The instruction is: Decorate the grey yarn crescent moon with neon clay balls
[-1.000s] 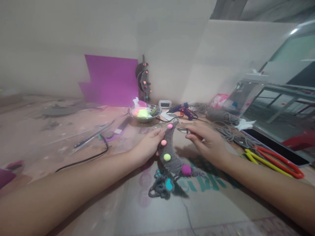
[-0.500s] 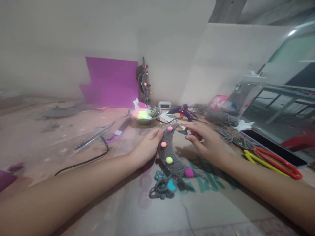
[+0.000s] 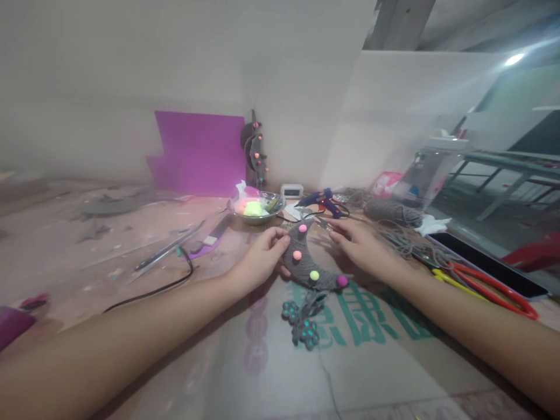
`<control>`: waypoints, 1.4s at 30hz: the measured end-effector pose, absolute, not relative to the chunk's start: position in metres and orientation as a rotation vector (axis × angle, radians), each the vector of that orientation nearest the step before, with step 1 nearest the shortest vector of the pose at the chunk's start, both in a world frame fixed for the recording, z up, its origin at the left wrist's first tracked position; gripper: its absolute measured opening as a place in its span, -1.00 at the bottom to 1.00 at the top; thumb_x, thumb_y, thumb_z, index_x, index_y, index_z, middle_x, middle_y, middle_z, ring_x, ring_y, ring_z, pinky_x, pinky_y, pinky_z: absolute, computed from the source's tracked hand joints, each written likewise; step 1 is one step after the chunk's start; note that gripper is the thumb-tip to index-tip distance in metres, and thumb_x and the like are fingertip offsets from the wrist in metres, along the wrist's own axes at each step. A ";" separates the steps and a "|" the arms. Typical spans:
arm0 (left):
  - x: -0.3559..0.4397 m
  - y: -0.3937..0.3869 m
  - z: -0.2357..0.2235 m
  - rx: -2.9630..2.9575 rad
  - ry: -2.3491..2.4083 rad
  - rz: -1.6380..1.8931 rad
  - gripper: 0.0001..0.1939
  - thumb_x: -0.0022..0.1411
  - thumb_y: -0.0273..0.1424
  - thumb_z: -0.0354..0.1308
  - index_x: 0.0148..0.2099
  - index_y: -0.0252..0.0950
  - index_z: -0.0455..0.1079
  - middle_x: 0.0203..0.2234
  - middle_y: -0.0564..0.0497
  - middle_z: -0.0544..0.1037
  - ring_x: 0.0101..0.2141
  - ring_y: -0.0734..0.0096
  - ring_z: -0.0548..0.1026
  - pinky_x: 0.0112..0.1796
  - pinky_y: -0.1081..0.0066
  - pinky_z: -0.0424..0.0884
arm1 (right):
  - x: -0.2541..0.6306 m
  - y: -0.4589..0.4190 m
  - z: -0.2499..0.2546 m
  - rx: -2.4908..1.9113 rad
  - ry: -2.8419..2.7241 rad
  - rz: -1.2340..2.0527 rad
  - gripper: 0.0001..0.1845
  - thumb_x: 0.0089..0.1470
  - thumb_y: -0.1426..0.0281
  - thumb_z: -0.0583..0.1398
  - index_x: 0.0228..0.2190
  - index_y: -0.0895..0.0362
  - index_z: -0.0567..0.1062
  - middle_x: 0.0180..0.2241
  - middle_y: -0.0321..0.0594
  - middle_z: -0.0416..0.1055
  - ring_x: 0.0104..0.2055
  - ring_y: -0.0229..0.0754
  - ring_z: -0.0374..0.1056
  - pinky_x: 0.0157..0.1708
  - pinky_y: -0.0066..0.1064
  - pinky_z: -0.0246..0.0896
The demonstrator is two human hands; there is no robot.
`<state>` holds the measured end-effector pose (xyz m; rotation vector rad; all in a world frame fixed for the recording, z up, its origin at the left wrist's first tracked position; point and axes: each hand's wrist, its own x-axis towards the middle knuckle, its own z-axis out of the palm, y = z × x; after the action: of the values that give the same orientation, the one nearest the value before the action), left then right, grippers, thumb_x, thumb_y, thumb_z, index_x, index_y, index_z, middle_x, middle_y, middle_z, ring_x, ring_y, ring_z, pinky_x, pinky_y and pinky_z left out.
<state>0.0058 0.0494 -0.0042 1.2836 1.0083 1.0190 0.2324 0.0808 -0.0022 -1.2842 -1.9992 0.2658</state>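
My left hand [image 3: 266, 254] pinches the left edge of a grey yarn-wrapped crescent moon [image 3: 304, 265], which carries pink, coral, yellow and purple pom-poms along its face. Below it dangle grey flower-like charms [image 3: 308, 333] with turquoise dots, attached by yarn. Near the crescent's upper tip, my right hand [image 3: 356, 242] is closed on a small pointed metal blade [image 3: 322, 224]; its grip is hidden by the fingers. The blade's point is close to the tip, and I cannot tell whether they touch. A thin yarn strand [image 3: 329, 379] lies on the board in front.
At the back stand a bowl of pom-poms [image 3: 256, 220], a small digital display [image 3: 292, 191] and a blue glue gun [image 3: 321, 200]. On the right lie grey yarn [image 3: 394, 211], a phone [image 3: 490, 265] and red-handled scissors [image 3: 494, 291]. A purple sheet [image 3: 199, 154] leans against the wall.
The crescent has turned, its lower end swinging up and right. The hanging charms have shifted right and show their dotted faces. The blade in my right hand has tilted and moved upward.
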 end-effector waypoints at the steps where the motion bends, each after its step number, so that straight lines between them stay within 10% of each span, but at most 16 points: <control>1: 0.005 0.050 -0.004 1.292 1.009 1.027 -0.93 0.36 -0.42 0.01 -0.15 -0.32 0.24 -0.45 0.12 0.48 -0.71 0.62 0.44 -0.67 0.59 0.37 | 0.235 0.084 -0.003 -1.300 -2.013 0.278 -0.56 0.16 0.31 0.13 0.03 0.18 0.51 0.00 -0.01 0.50 0.01 0.02 0.40 0.07 -0.12 0.23; 11: -0.002 0.052 -0.013 1.504 0.973 1.159 -0.84 0.25 -0.32 0.15 -0.20 -0.30 0.32 -0.41 0.10 0.44 -0.51 0.56 0.43 -0.54 0.56 0.45 | 0.229 0.066 0.016 -1.259 -2.040 0.581 -0.65 0.17 0.21 0.14 -0.27 0.15 0.65 -0.26 -0.12 0.58 -0.22 -0.07 0.46 -0.26 -0.32 0.36; 16: -0.002 0.050 -0.015 1.597 0.944 1.133 -0.82 0.24 -0.29 0.16 -0.22 -0.30 0.32 -0.40 0.07 0.45 -0.45 0.51 0.43 -0.48 0.52 0.45 | 0.217 0.054 0.004 -1.329 -1.975 0.951 -0.56 0.16 0.12 0.15 -0.09 0.12 0.59 -0.32 -0.18 0.56 -0.38 -0.18 0.41 -0.52 -0.44 0.25; 22: -0.002 0.051 -0.015 1.654 0.984 1.139 -0.81 0.21 -0.29 0.18 -0.27 -0.31 0.32 -0.41 0.06 0.45 -0.44 0.51 0.42 -0.47 0.54 0.38 | 0.217 0.053 0.003 -1.259 -2.063 0.971 -0.62 0.10 0.10 0.21 -0.32 0.14 0.62 -0.45 -0.26 0.47 -0.52 -0.31 0.24 -0.63 -0.51 0.08; 30: -0.003 0.057 -0.012 1.426 0.985 1.239 -0.81 0.21 -0.31 0.17 -0.20 -0.32 0.32 -0.37 0.05 0.47 -0.46 0.50 0.45 -0.48 0.50 0.46 | 0.226 0.067 -0.010 -1.054 -1.533 1.547 -0.36 0.12 -0.16 0.12 -0.16 0.14 0.58 -0.37 -0.15 0.54 -0.54 -0.27 0.33 -0.53 -0.42 0.27; 42: 0.001 0.048 -0.005 1.404 0.975 1.108 -0.81 0.19 -0.33 0.21 -0.24 -0.32 0.31 -0.46 0.11 0.45 -0.57 0.57 0.42 -0.57 0.55 0.36 | 0.222 0.064 -0.003 -1.086 -1.768 1.384 -0.55 0.00 0.09 0.34 -0.21 0.19 0.62 -0.47 -0.27 0.44 -0.48 -0.33 0.28 -0.52 -0.48 0.14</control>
<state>0.0013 0.0476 -0.0055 1.4039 0.9755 1.1084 0.2222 0.0642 -0.0028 -1.0861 -1.7683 1.3844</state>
